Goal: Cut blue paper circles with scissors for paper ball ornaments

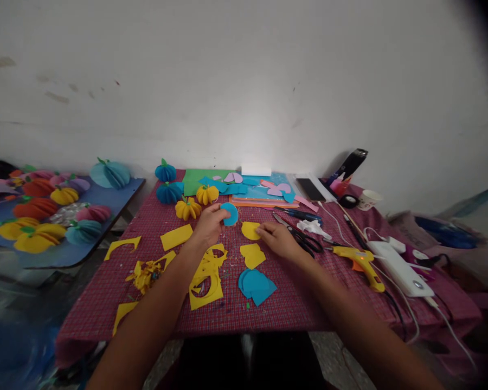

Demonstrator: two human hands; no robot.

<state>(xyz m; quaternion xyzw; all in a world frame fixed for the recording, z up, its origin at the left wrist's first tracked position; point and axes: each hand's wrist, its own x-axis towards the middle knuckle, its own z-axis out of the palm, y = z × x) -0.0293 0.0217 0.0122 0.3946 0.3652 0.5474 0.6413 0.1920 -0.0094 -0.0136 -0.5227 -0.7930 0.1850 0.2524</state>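
Between the fingertips of my left hand (211, 223) is a blue paper circle (230, 214), held a little above the table. My right hand (280, 239) pinches the right edge of a yellow paper circle (250, 231); whether that circle is lifted off the cloth I cannot tell. Just below it lie more yellow paper pieces (252, 255). Nearer to me is a small overlapping pile of blue paper pieces (257, 286). Cut yellow paper scraps (212, 290) with round holes are beside my left forearm, which hides part of them.
Black-handled scissors (305, 241) and a yellow glue gun (361, 264) lie to the right, near a white power strip (402, 269) with trailing cords. Small yellow paper pumpkins (188, 208) stand behind my left hand. A blue side table (106, 230) holds several more.
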